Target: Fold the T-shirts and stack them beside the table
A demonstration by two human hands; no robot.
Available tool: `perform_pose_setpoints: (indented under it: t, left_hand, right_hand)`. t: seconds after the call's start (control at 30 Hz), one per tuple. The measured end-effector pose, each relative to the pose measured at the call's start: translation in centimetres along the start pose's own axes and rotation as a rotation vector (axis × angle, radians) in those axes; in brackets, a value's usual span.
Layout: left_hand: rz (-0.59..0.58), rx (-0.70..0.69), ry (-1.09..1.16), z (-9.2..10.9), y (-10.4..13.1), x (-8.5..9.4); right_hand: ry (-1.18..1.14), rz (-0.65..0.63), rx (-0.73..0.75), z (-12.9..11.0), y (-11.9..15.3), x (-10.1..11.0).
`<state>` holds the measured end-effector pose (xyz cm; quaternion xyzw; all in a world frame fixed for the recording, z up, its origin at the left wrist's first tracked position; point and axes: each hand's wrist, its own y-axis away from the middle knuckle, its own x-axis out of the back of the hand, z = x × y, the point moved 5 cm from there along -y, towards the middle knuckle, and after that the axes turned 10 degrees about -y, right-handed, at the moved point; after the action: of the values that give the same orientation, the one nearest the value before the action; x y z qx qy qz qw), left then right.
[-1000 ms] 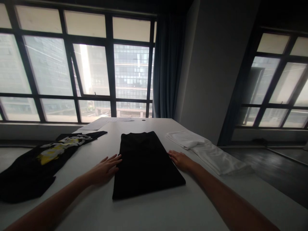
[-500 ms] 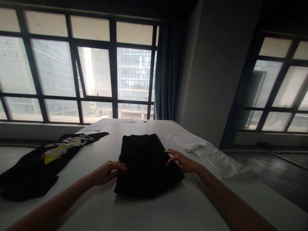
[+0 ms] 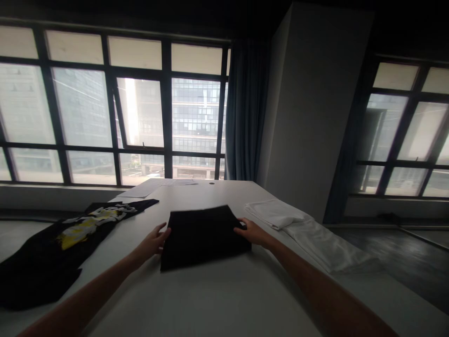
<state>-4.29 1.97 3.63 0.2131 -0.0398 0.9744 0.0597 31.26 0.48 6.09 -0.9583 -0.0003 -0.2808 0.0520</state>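
Observation:
A folded black garment (image 3: 205,236) is in the middle of the white table (image 3: 210,299), between my two hands. My left hand (image 3: 154,241) grips its left edge, with the thumb on the near face and some fingers hidden behind the cloth. At the opposite edge my right hand (image 3: 250,230) pinches the upper right side between thumb and fingers. The garment looks tilted. I cannot tell whether its lower edge rests on the table.
A black T-shirt (image 3: 38,262) with a white and yellow print lies along the table's left side. White folded cloth (image 3: 312,234) lies on the right. Papers (image 3: 140,188) are at the far left end, by the windows. A pillar (image 3: 308,117) stands beyond the right edge.
The black garment now appears shorter from front to back, and its near edge has moved away from me. My hands have gone from resting on its sides to gripping them.

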Motion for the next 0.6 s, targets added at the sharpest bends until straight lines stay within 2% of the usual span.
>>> perform_pose_setpoints:
  t: [0.07, 0.17, 0.3, 0.43, 0.53, 0.6]
  left_hand:
    - [-0.036, -0.037, -0.138, -1.3, -0.5, -0.4]
    - [-0.053, -0.133, -0.351, -2.1, -0.8, -0.6]
    - [-0.055, -0.121, -0.503, -2.2, -0.8, -0.5]
    - [-0.037, -0.093, -0.590, -2.2, -0.3, 0.0]
    - [-0.013, -0.128, -0.729, -1.3, 0.4, -0.1]
    - [0.067, -0.236, -0.882, 0.6, 0.7, -1.0]
  right_hand:
    - [0.061, 0.008, -0.012, 1.3, -0.3, -1.1]
    - [0.101, 0.017, 0.040, 2.0, -0.2, -1.4]
    - [0.128, 0.047, 0.132, 1.5, 0.0, -0.8]
    - [0.261, -0.003, 0.092, 1.4, 0.7, -0.9]
    - [0.489, -0.025, 0.014, 0.4, 1.4, -1.5]
    - [0.668, 0.033, 0.002, -1.3, 1.5, -2.3]
